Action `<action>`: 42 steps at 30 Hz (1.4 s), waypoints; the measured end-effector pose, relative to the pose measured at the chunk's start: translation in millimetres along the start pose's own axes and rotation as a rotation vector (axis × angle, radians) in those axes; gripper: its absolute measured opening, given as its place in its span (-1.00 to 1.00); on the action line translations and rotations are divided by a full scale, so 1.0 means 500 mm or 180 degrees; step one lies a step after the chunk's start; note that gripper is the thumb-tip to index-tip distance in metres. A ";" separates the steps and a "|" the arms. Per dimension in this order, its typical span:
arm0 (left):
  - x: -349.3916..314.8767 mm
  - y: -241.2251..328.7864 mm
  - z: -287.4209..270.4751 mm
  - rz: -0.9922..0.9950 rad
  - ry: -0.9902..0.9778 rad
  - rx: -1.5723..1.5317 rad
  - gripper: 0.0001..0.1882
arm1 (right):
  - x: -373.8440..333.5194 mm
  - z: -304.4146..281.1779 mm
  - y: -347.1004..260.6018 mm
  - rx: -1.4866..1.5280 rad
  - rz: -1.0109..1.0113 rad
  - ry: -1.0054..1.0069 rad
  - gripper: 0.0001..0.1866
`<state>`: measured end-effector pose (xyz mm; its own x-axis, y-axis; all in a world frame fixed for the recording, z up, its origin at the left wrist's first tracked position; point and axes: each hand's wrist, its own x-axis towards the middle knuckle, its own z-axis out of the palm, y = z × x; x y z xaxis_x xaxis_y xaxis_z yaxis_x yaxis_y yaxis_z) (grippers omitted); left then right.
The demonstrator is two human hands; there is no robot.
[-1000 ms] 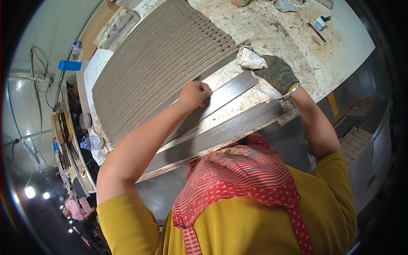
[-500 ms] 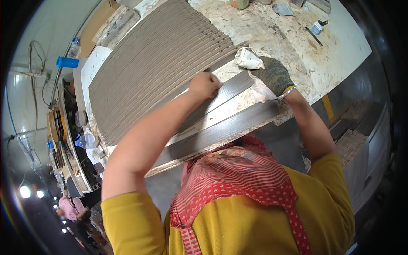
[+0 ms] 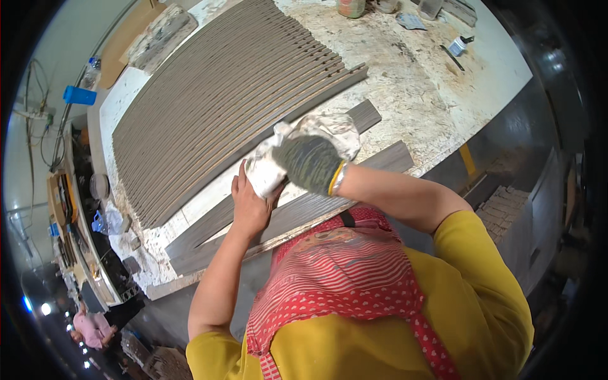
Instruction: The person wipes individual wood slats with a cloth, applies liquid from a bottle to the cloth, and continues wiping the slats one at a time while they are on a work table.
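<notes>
My right hand, in a dark knitted glove with a yellow cuff edge, is closed on a crumpled white rag. The rag lies across the middle of a narrow grey wood-grain strip. Bare, with fingers stretched out, my left hand rests at the strips just left of the rag, its fingertips close against the cloth. Along the table's near edge lies a second grey strip. Beyond both, many similar strips stand in a tight row, side by side.
The worktable is white and stained. A small white bottle and a thin black tool lie at the far right. Jars stand at the back. A blue cup is at the left, and a person in pink is far off.
My right hand has moved left along the strip with the rag. My left hand has shifted nearer and left, and its curled fingers have straightened. The view has shifted slightly.
</notes>
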<state>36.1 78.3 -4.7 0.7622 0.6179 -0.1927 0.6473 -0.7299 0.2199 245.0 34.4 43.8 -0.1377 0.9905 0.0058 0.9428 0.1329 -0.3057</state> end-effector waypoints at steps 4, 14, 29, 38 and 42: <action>-0.005 0.014 -0.018 -0.0313 0.0213 -0.0470 -0.36 | -0.065 -0.025 0.192 0.0908 0.0855 0.0991 -0.76; 0.008 0.011 -0.007 -0.0184 0.0425 -0.0518 -0.37 | 0.003 0.019 0.026 -0.0276 0.0006 -0.0694 -0.64; 0.008 0.012 -0.005 -0.0211 0.0330 -0.0495 -0.36 | 0.001 0.023 0.064 0.0094 0.0365 -0.0246 -0.60; 0.000 0.004 0.001 -0.0350 0.0491 -0.0432 -0.36 | -0.048 -0.076 0.209 -0.0481 0.0774 0.0022 -0.57; 0.006 0.003 0.020 -0.0206 0.0629 -0.0460 -0.33 | -0.037 0.010 0.054 0.0071 -0.0349 0.0257 -0.52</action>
<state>39.5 76.0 -14.5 0.6962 0.7175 -0.0233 0.6779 -0.6464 0.3502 271.4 19.2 30.8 -0.2139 0.9699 0.1167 0.9163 0.2406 -0.3201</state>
